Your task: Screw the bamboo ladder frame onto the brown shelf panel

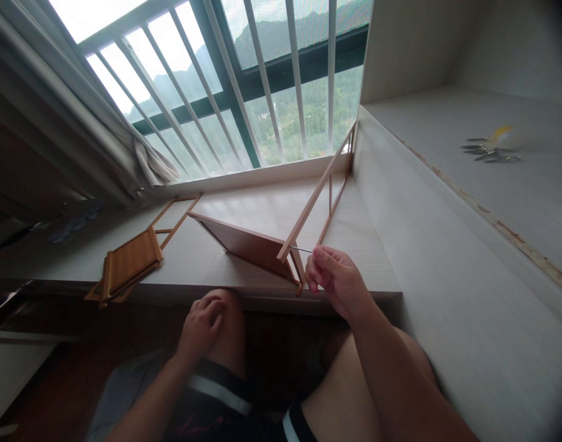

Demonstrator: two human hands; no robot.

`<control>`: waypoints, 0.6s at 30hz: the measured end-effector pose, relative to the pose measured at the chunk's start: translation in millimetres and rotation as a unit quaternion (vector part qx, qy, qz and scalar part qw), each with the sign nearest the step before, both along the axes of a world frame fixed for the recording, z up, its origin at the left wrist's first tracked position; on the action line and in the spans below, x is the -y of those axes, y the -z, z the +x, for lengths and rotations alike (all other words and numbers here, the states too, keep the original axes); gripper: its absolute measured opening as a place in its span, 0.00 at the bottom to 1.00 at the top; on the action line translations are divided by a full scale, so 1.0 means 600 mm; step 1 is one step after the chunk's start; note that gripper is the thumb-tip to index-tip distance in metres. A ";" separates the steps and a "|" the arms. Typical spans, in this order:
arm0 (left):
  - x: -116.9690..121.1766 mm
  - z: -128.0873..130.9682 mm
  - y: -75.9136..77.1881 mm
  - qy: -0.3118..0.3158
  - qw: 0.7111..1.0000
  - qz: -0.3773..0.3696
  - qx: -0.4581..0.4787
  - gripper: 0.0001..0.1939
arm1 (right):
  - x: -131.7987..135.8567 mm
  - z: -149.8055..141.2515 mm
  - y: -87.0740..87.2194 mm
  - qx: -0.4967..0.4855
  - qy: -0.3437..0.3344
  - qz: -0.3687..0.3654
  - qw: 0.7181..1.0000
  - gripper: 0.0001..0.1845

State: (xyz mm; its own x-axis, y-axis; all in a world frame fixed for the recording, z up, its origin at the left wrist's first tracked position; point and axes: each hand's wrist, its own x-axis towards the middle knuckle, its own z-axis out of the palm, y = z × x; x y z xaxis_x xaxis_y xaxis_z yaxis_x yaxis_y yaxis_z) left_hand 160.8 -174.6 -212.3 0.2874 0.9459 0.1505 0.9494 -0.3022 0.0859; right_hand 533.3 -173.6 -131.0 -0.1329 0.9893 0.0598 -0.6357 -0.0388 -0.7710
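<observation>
My right hand (332, 275) is closed on a thin metal rod, seemingly a hex key (301, 248); its grip end is hidden in my fingers. The rod's tip meets the near end of a wooden frame (308, 207), which stands on edge with crossbars between its long rails. A flat wooden panel (244, 240) stands tilted beside it, joined near the same corner. My left hand (201, 322) lies on my left knee, fingers loosely bent and holding nothing.
Another wooden piece with a slatted panel (132, 261) and open frame lies left on the pale ledge (257, 195). Several metal parts (490, 150) and a yellow item (502, 131) sit on the right shelf (428, 123). A barred window and curtain (91, 104) are behind.
</observation>
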 end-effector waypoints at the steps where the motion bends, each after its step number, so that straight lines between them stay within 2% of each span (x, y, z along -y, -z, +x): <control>1: 0.000 0.001 -0.001 0.000 1.000 0.000 0.000 0.12 | 0.002 -0.002 -0.003 -0.021 -0.012 -0.008 1.000 0.24; 6: -0.001 0.006 -0.004 -0.003 1.000 -0.002 0.002 0.12 | 0.007 -0.008 -0.009 -0.110 -0.050 -0.042 0.992 0.23; 11: -0.001 0.006 -0.003 -0.005 1.000 -0.004 0.004 0.12 | 0.010 -0.012 -0.011 -0.121 -0.046 -0.054 0.990 0.23; 15: -0.001 0.004 -0.002 -0.006 1.000 -0.004 0.005 0.12 | 0.009 -0.016 -0.010 -0.083 -0.007 -0.032 0.996 0.21; 18: -0.001 0.004 -0.003 -0.005 1.000 -0.003 0.006 0.12 | 0.004 -0.017 0.000 -0.006 0.062 0.000 0.998 0.21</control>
